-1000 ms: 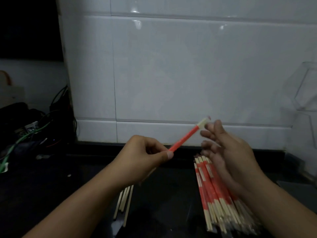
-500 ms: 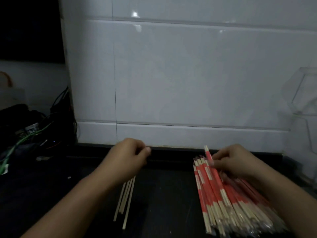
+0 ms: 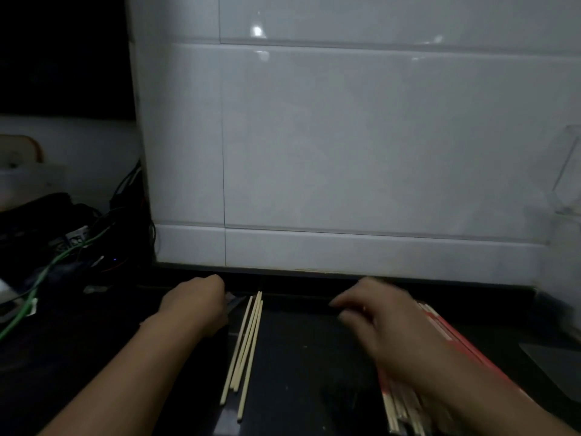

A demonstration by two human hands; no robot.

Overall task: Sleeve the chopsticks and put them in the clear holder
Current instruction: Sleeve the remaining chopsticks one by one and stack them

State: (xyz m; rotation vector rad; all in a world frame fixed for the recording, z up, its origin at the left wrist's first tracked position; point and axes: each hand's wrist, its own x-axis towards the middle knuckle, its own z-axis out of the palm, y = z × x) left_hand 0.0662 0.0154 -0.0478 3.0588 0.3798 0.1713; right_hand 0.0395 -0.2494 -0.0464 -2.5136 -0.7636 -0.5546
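Several bare wooden chopsticks (image 3: 246, 347) lie on the dark counter (image 3: 301, 357) between my hands. My left hand (image 3: 195, 305) is curled just left of their far tips, and I see nothing held in it. A pile of red-and-white sleeved chopsticks (image 3: 440, 328) lies at the right, mostly under my right hand (image 3: 377, 319) and forearm. That hand is blurred, its fingers loosely extended to the left and holding nothing. The clear holder (image 3: 569, 174) stands at the right edge, only partly in view.
A white tiled wall (image 3: 345, 152) rises right behind the counter. Tangled cables (image 3: 63, 256) and dark gear fill the left side. A grey flat object (image 3: 556, 363) lies on the counter at the far right.
The sleeved chopstick went from my left hand to my right and onto the red pile. My left hand dropped to the bare chopsticks; my right hand now moves left over the pile.
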